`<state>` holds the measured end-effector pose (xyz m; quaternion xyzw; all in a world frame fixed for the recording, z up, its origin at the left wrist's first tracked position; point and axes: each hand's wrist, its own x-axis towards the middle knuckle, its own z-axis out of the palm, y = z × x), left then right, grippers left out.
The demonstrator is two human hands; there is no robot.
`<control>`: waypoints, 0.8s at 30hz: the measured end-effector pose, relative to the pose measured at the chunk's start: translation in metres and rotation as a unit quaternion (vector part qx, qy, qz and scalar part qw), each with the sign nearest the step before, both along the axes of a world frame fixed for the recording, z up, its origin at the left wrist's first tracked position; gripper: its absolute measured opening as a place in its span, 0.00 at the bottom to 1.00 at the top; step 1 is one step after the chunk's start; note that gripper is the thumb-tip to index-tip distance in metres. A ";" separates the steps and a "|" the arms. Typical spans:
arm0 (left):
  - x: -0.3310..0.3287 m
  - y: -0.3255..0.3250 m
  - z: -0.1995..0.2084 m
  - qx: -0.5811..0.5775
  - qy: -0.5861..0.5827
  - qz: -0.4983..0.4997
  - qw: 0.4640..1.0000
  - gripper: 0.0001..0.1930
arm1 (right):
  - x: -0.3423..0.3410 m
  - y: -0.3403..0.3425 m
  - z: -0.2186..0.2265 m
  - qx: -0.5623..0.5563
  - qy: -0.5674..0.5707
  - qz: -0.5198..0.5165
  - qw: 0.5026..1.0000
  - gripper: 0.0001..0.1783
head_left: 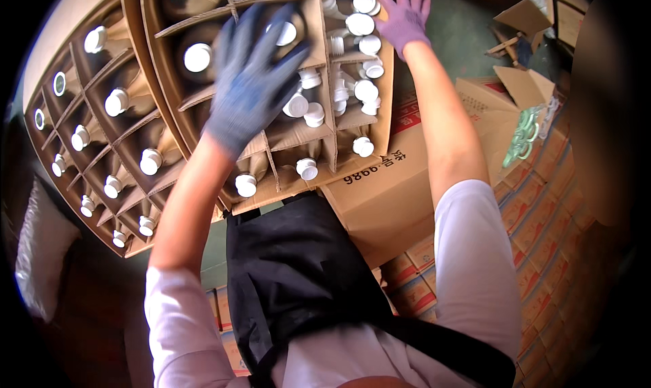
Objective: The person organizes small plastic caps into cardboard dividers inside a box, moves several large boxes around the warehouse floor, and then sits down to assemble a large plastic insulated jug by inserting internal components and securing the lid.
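My left hand, in a grey-blue knit glove, is spread over an open cardboard box with cardboard dividers. Its fingertips reach beside a white bottle cap; whether they touch it, I cannot tell. The fingers are apart and grip nothing visible. In a purple glove, my right hand lies at the box's far right edge, fingers stretched out, next to a white-capped bottle. White caps crowd the right-hand compartments, several to a cell. Another large cap stands left of my left hand.
A second divided box of white-capped bottles adjoins on the left. Below right lies a printed carton. Green plastic loops hang beside open flaps. Stacked cartons fill the lower right. A whitish wrapped bundle is at far left.
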<state>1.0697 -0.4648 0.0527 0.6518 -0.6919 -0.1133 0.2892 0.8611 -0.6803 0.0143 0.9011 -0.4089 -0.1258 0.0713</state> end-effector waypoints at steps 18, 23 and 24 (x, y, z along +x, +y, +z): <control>-0.070 -0.181 -0.110 -0.063 -0.140 -0.008 0.988 0.28 | -0.128 0.155 0.031 0.166 -0.670 -0.424 0.586 0.26; -0.025 -0.084 -0.024 0.049 0.125 -0.089 0.987 0.27 | -0.110 0.217 0.060 0.304 -0.623 -0.453 0.560 0.26; -0.016 -0.056 -0.011 0.040 0.149 -0.069 0.986 0.30 | -0.095 0.225 0.061 0.336 -0.610 -0.474 0.539 0.31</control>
